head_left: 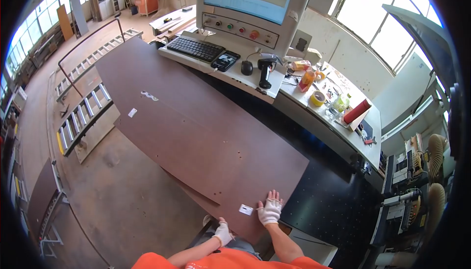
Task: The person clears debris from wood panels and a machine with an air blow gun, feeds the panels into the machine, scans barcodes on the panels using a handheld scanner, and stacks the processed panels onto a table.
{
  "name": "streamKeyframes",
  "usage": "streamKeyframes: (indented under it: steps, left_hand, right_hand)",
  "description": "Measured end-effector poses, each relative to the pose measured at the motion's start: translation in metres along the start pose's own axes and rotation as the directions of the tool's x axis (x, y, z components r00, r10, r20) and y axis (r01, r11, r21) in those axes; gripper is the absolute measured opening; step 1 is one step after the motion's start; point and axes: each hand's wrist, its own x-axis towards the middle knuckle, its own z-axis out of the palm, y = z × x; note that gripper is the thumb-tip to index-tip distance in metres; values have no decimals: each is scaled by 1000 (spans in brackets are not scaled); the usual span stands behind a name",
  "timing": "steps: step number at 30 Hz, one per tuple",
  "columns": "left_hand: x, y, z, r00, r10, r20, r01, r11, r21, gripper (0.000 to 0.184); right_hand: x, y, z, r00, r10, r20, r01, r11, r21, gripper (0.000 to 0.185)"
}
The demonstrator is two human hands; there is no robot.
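A long brown panel (pixel 196 136) stretches diagonally across the view, with small drilled holes and white labels on its face. My right hand (pixel 270 211), in a white fingerless glove, lies flat on its near right end with the fingers spread. Beside it on the panel is a white label (pixel 246 209). At the near left edge, my left hand (pixel 223 233), gloved the same way, is closed round the panel's rim; some of its fingers are hidden. Another brown panel (pixel 189 188) shows partly from underneath.
A black perforated machine bed (pixel 319 195) lies to the right. Ahead stands a control console (pixel 240 28) with keyboard (pixel 196 48), phone, mouse and scanner (pixel 265 70). A side table (pixel 365 109) holds tape and bottles. Roller racks (pixel 83 117) stand left; machine heads (pixel 405 205) are at right.
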Motion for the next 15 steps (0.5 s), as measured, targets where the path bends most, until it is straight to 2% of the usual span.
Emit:
streamKeyframes:
  steps: [2,4,5,6,8,10,12,14,15]
  left_hand:
    - [-17,59,-3,958,5,286,79,956,-282,114]
    - [-20,142,-8,909,187,372,-76,953,-294,115]
    - [-22,183,-11,870,275,409,-149,938,-313,116]
    - [5,228,-26,867,390,310,-347,919,-187,113]
    - [20,299,-11,747,663,40,-659,747,-87,106]
    - [10,356,9,750,647,-137,-646,761,58,100]
    - [13,385,9,773,623,-121,-625,780,23,98]
    - [17,385,1,802,586,-114,-591,807,-8,96]
    - [21,381,1,804,591,-71,-593,805,-16,94]
  right_hand:
    - [-7,47,-9,999,21,31,-21,1000,-14,89]
    - [-18,92,-17,993,99,64,-96,994,-60,86]
    - [-25,118,-15,994,107,23,-105,991,-88,84]
    - [-39,143,-14,994,109,-4,-109,987,-121,82]
    - [-63,172,-26,969,247,-7,-246,961,-125,78]
    - [-86,203,-24,923,381,-54,-385,908,-166,73]
    - [-105,211,-32,806,586,-75,-589,787,-185,70]
    - [-129,208,-30,719,690,-87,-695,706,-140,69]
    - [-142,200,-25,761,642,-99,-648,744,-163,70]
